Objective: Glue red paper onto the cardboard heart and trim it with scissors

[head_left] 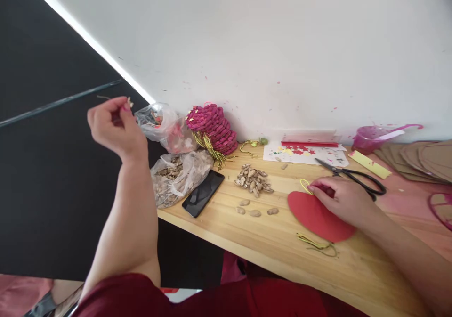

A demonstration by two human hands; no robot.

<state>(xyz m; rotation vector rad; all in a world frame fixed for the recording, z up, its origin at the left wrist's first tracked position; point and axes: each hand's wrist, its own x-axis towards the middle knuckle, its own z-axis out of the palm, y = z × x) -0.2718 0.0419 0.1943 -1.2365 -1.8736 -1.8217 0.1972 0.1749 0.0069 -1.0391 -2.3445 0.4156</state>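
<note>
My left hand [118, 126] is raised off the table at the left, fingers curled in a pinch. A tiny pale bit shows at its thumb tip and a thin strand sticks out behind; what it holds is too small to name. At the right, my right hand [341, 197] rests over a red oval piece [319, 218], its thumb and forefinger closed on a yellow cord loop [304, 184] at the oval's upper edge. More yellow-green cords [316, 244] lie just below the oval. A heap of brown shells or seeds [253, 179] sits to its left, with several loose ones nearer me.
A black phone [203, 193] lies beside a clear bag of shells [180, 175]. Behind are a stack of magenta woven pieces [212, 128] and another plastic bag [158, 121]. Scissors [349, 173], star stickers [298, 150], a purple cup [369, 138] and cardboard shapes [420, 161] are at the right.
</note>
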